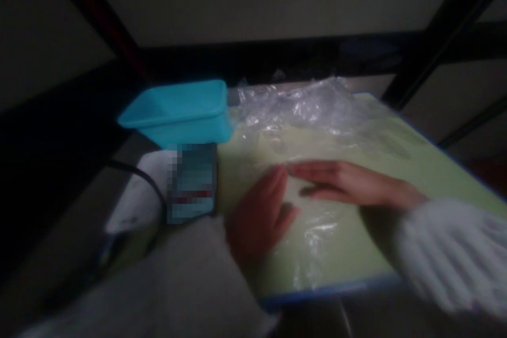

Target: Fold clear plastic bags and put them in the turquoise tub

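Observation:
My left hand (263, 216) lies over the table with its fingers stretched forward and its thumb apart. From the other side, my right hand (340, 182) reaches in, fingers extended and pointing left. The fingertips of the two hands almost meet. Beneath and in front of them is a clear plastic bag (319, 229), flat and shiny, its outline hard to make out. Neither hand visibly grips it, though blur hides fine detail at the fingertips. Behind the hands, more crumpled clear plastic bags (304, 105) are heaped on the table.
A turquoise plastic basin (186, 121) stands at the back left of the yellow-green table (356, 243), which has a blue edge. Before the basin lies a partly pixelated flat device (194, 182), beside a white object (138, 190) crossed by a black cable (138, 171). Dark frame bars rise behind.

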The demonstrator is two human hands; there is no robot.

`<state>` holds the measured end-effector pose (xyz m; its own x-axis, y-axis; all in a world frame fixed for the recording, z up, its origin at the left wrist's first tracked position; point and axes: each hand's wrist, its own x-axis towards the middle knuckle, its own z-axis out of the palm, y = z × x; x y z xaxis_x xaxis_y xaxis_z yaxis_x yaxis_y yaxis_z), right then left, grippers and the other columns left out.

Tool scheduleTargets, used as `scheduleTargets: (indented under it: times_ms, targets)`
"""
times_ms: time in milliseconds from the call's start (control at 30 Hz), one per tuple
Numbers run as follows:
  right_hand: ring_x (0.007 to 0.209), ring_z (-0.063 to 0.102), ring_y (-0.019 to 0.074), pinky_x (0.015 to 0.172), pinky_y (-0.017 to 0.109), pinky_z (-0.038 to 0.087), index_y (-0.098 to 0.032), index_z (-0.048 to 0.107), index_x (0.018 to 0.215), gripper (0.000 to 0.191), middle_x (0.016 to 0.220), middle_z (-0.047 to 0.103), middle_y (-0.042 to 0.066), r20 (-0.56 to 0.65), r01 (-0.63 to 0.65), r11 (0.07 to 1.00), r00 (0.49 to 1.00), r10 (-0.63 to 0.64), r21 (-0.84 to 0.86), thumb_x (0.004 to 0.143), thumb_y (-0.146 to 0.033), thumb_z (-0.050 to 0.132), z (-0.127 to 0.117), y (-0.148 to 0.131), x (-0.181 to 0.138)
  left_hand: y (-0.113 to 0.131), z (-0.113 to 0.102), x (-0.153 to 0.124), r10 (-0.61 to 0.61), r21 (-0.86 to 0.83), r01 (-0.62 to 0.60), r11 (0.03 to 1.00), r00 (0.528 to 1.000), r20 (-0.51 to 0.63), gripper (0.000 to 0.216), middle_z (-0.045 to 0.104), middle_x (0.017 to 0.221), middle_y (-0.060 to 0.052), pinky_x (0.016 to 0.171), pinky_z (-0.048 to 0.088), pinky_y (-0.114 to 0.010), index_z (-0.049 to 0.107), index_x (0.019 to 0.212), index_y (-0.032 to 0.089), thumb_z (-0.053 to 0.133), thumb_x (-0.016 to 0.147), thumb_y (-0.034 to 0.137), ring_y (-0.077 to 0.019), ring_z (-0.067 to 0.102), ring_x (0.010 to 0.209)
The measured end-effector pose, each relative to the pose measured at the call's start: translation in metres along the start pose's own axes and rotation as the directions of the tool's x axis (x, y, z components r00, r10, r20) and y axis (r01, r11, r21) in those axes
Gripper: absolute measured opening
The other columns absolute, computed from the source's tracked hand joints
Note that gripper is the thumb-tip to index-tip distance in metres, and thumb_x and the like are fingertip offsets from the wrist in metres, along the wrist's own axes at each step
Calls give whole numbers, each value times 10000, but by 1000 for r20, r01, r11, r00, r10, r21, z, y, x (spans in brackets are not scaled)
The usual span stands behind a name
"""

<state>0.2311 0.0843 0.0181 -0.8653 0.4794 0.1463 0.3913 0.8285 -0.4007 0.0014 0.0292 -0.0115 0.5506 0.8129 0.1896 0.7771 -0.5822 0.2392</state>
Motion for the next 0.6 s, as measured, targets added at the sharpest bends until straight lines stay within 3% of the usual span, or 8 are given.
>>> scheduleTargets:
  times_ms: [233,367,600]
  targets:
    - [1350,351,181,1104,395,339,-179,345,1428,549,1464,377,92,-9,-2,999,1000,3,34,935,-380,478,24,7,4,4,6,1,36,55,-41,998,995,95,612,240,1503,-227,1155,245,-453,297,1389,-10,446,900,326,-285,180,1416]
    - [1352,349,184,1109,392,319,-134,367,1414,563,1451,394,113,-3,7,1000,1000,-7,-22,934,-411,467,24,10,3,2,6,1,29,92,-40,995,993,116,629,231,1506,-226,1161,229,-440,293,1392,-21,451,895,330,-283,167,1418]
    - [1398,231,224,1140,460,196,-179,223,1471,737,1501,292,113,81,-15,998,997,19,-53,882,-515,512,14,21,-3,-3,6,1,69,90,-80,993,990,125,644,228,1506,-232,1154,231,-450,281,1394,-16,430,904,375,-286,169,1420]
